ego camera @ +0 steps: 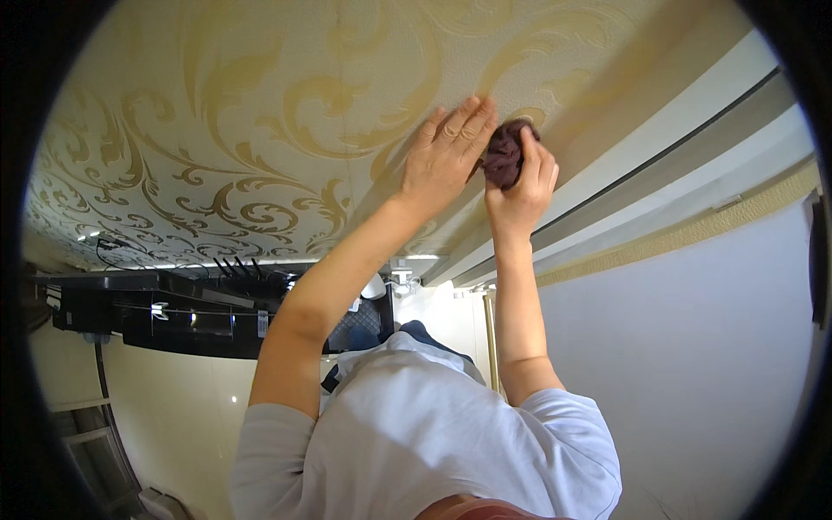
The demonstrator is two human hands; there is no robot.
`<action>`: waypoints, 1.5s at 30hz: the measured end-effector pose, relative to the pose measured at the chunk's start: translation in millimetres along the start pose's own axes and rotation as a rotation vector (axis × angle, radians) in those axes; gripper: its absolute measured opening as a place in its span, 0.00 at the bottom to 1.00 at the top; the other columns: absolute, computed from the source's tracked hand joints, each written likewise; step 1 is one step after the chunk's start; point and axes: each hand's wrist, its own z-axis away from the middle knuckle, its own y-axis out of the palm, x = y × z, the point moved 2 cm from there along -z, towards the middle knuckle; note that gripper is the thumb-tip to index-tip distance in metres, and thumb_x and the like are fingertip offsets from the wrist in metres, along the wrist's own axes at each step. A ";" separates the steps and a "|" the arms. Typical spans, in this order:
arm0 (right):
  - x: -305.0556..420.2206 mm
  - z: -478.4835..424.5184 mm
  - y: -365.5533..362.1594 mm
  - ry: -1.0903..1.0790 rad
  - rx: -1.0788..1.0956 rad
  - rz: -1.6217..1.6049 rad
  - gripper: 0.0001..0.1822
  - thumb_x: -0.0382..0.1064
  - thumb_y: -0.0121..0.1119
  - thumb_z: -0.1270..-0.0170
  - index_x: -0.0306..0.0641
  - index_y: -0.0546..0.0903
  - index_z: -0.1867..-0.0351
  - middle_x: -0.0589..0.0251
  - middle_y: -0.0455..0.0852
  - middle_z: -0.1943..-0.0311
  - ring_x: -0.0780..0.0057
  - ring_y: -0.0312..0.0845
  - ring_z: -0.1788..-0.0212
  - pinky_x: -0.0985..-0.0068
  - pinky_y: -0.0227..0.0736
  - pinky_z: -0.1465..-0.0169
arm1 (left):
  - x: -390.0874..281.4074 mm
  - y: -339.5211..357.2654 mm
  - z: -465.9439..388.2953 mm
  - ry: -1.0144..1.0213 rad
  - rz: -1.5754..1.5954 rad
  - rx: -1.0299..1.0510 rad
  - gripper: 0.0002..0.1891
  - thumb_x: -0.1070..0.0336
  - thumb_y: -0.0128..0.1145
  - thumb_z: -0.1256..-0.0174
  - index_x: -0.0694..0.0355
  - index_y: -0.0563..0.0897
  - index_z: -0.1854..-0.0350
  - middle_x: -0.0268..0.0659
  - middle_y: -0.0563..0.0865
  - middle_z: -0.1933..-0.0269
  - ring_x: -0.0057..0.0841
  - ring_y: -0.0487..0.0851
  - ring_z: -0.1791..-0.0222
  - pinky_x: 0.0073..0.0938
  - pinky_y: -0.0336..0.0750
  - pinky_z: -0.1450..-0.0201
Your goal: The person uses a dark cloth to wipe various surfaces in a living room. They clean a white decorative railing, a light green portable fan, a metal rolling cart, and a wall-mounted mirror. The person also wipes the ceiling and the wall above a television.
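Note:
Gold scroll-patterned wallpaper (292, 123) covers the wall before me. My left hand (442, 156) lies flat against it, fingers extended, holding nothing. Just to its right, my right hand (523, 182) grips a bunched dark purple-brown cloth (504, 155), which is pressed to the wallpaper close to the pale door or window frame (624, 149). The palm side of each hand is hidden.
Below at the left stands a glossy black cabinet (188, 328) with a flat black screen (149, 281) and a device with several antennas (239, 268) at the wall. A white plug (403, 275) sits near its end. A white panel (663, 325) rises at the right.

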 end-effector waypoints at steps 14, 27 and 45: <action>5.6 -23.9 -29.6 0.017 -0.091 -0.058 0.21 0.24 0.69 0.63 0.38 0.85 0.61 0.54 0.82 0.47 0.53 0.78 0.47 0.64 0.76 0.44 | -9.9 -20.8 -36.6 -0.103 0.099 -0.009 0.50 0.57 0.69 0.47 0.63 0.55 0.23 0.47 0.49 0.21 0.42 0.44 0.20 0.51 0.47 0.24; 19.5 -89.8 -45.7 -0.146 -0.290 -0.126 0.21 0.24 0.65 0.61 0.39 0.83 0.59 0.56 0.86 0.52 0.55 0.81 0.54 0.65 0.77 0.50 | -9.1 -44.9 -58.3 -0.105 0.127 -0.028 0.43 0.57 0.62 0.39 0.64 0.56 0.24 0.46 0.52 0.21 0.41 0.45 0.20 0.48 0.42 0.22; 56.6 58.4 38.2 -0.013 0.206 -0.288 0.22 0.24 0.65 0.65 0.40 0.83 0.62 0.62 0.85 0.54 0.58 0.80 0.54 0.68 0.77 0.53 | 9.4 -55.7 118.3 -0.481 0.266 0.237 0.48 0.70 0.67 0.47 0.67 0.54 0.24 0.53 0.53 0.22 0.47 0.49 0.21 0.54 0.46 0.24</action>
